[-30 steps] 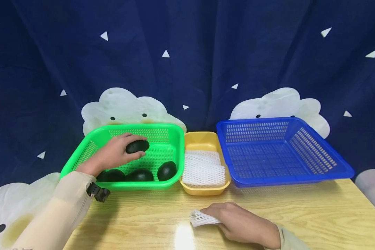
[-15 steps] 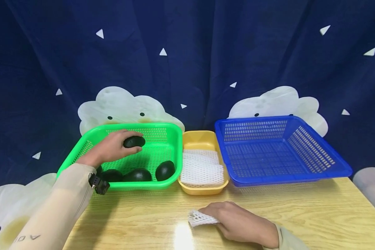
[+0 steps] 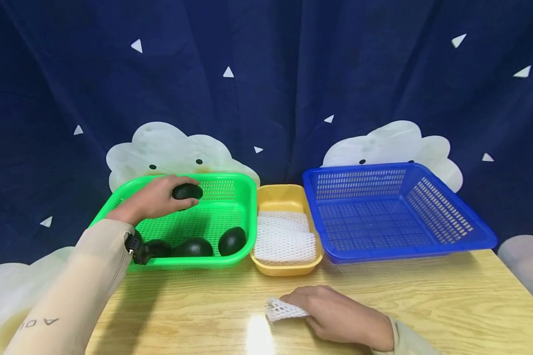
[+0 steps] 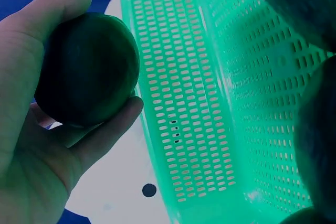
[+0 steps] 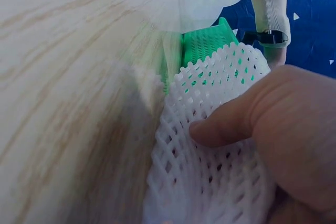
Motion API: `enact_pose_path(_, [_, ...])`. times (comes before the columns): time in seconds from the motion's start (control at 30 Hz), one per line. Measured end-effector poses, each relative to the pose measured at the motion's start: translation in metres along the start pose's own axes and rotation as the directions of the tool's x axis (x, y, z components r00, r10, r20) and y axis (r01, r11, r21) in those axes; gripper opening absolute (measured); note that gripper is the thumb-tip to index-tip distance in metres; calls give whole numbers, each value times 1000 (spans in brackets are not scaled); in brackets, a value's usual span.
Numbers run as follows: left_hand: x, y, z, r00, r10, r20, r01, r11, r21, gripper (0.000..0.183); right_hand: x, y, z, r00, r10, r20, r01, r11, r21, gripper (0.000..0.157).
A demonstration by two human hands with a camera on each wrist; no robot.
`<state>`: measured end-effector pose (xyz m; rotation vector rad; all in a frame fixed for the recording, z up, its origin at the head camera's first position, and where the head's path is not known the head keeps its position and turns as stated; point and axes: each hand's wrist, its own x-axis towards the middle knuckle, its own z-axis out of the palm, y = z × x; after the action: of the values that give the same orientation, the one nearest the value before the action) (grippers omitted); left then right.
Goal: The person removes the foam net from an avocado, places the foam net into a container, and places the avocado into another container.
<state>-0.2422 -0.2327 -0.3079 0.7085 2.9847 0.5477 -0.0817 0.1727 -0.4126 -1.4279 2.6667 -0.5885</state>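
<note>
My left hand (image 3: 160, 197) grips a dark avocado (image 3: 187, 191) over the green basket (image 3: 251, 222), near its back wall. The left wrist view shows thumb and fingers curled round the avocado (image 4: 89, 69). Several more avocados (image 3: 193, 247) lie along the basket's front side, partly behind the wrist. Low over the table, my right hand (image 3: 337, 315) pinches a white foam net sleeve (image 3: 284, 310). In the right wrist view the thumb lies on the foam net sleeve (image 5: 210, 145), its fingers mostly hidden.
Beside the green basket, a yellow tray (image 3: 286, 270) holds a stack of white foam nets (image 3: 285, 239). A blue basket (image 3: 382, 222) stands on the right. Behind them hangs a dark blue curtain (image 3: 266, 88) over the back of the wooden table (image 3: 213, 305).
The left hand has risen a little with the avocado, toward the green basket's back left. The right hand stays in place with the foam net sleeve; the head view shifts slightly.
</note>
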Motion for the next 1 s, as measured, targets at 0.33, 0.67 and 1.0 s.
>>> enact_pose_path(0.33, [18, -8, 4, 999, -26, 30, 27, 999, -18, 52, -1, 1, 1, 1000, 22, 6, -22, 1000, 7, 43])
enact_pose_path(0.67, [32, -19, 18, 979, -83, 184, 74, 996, 52, 58, -1, 3, 1, 1000, 1, -7, -1, 1000, 2, 42])
enact_pose_path(1.0, [35, -24, 28, 940, -125, 316, 102, 991, 89, 59, -1, 3, 1, 1000, 10, 1, -10, 1000, 3, 42])
